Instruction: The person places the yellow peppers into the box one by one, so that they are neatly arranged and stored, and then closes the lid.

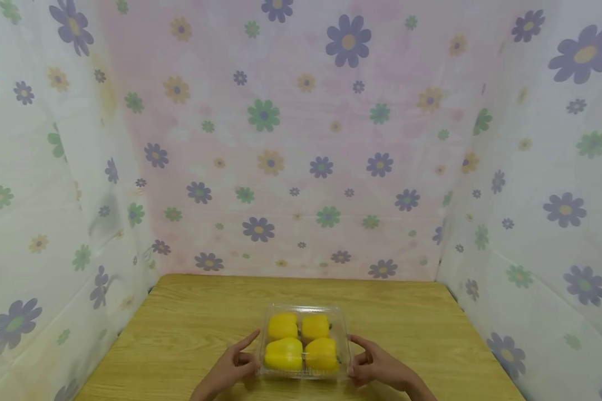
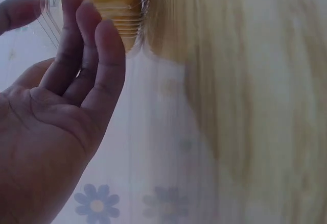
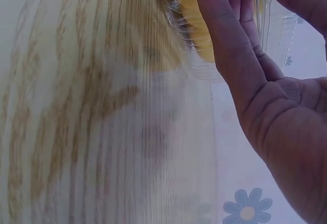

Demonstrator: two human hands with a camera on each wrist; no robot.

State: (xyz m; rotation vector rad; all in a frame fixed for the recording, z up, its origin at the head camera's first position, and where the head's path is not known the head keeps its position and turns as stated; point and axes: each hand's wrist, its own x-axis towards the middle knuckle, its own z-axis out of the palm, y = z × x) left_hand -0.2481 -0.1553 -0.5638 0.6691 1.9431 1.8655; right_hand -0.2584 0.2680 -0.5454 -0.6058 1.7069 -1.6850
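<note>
A clear plastic container point(image 1: 307, 307) sits near the front of the wooden table, with several yellow bell peppers point(image 1: 283, 354) inside. Dark green stems show on some of them. From the left side my left hand point(image 1: 232, 365) grips the container, its fingertips at the side wall. My right hand point(image 1: 381, 365) holds the opposite side in the same manner. In the left wrist view, the thumb and fingers stand apart at the ridged plastic, and yellow shows through it. The right wrist view has the right fingers point(image 3: 232, 50) against the container's side, their tips partly cut off.
The wood-grain table point(image 1: 205, 312) stretches out behind and beside the container. A pink flowered sheet point(image 1: 301, 139) hangs along the back edge, and pale flowered sheets point(image 1: 527, 234) enclose both sides.
</note>
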